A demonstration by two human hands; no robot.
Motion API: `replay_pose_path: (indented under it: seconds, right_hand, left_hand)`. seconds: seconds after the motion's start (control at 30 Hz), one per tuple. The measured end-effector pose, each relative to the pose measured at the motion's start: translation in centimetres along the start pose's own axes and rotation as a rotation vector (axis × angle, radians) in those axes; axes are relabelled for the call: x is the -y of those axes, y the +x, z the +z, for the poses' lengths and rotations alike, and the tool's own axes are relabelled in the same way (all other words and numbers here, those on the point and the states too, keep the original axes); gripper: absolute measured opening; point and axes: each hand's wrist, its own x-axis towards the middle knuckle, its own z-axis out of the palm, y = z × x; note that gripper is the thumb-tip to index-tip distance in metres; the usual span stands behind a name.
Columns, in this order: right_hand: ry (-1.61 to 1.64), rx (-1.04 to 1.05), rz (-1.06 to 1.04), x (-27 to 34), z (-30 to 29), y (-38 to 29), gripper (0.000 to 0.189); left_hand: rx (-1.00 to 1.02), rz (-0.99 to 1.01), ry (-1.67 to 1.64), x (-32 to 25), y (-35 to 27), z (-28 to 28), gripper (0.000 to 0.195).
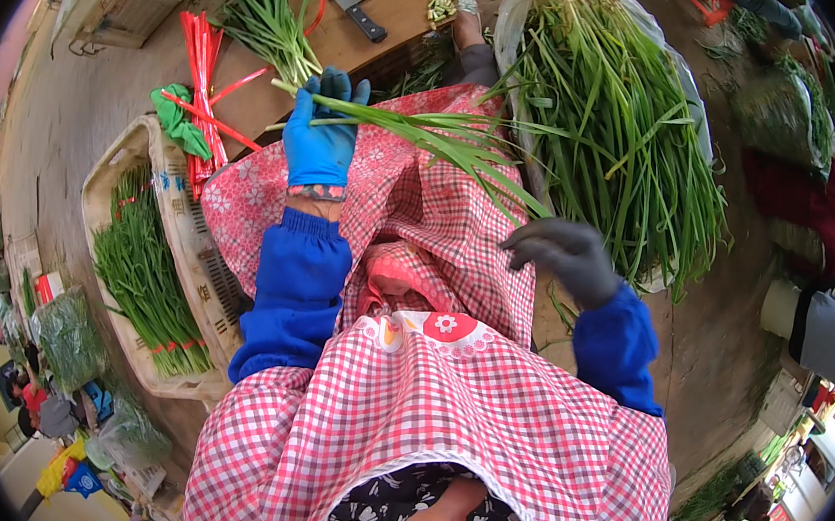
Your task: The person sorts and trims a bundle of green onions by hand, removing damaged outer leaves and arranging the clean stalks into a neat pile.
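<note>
My left hand (322,134), in a blue glove, is palm up and holds a few long flat-leaved green stalks (430,128) that look like Chinese chives. Their pale ends poke out left past the thumb; the leaves trail right over my checked apron (461,197). Below the leaf tips is my right hand (564,259) in a dark grey glove, fingers bent and apart, with nothing visible in them. Just beyond my left hand, a loose bunch of the same greens (271,17) rests at the edge of a wooden board (404,3).
A cleaver (353,2) lies on the board near cut stem ends (442,8). Red tie strips (199,62) and a green cloth (178,121) are at left, above a plastic crate (197,239) of tied bundles (149,272). A lined heap of greens (597,119) stands at right.
</note>
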Motion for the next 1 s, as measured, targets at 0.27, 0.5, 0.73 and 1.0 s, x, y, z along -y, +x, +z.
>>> replay_pose_path:
  seconds: [0.27,0.5,0.73,1.0]
  right_hand:
    - [0.555,0.122,0.144,-3.8,10.4,7.9,0.058]
    - [1.324,0.061,0.027,-2.4,10.3,13.8,0.043]
    - [1.027,-0.070,-0.101,-1.5,8.8,14.9,0.030]
    - [0.404,-0.114,-0.330,4.8,9.2,17.6,0.024]
  left_hand:
    - [0.077,-0.037,-0.042,-0.9,-1.4,-0.4,0.023]
    - [0.143,-0.035,-0.067,-0.5,-4.9,1.9,0.024]
    - [0.115,-0.037,-0.175,-2.9,-5.7,-0.3,0.023]
    - [0.018,0.019,-0.193,-4.3,-4.2,-1.8,0.023]
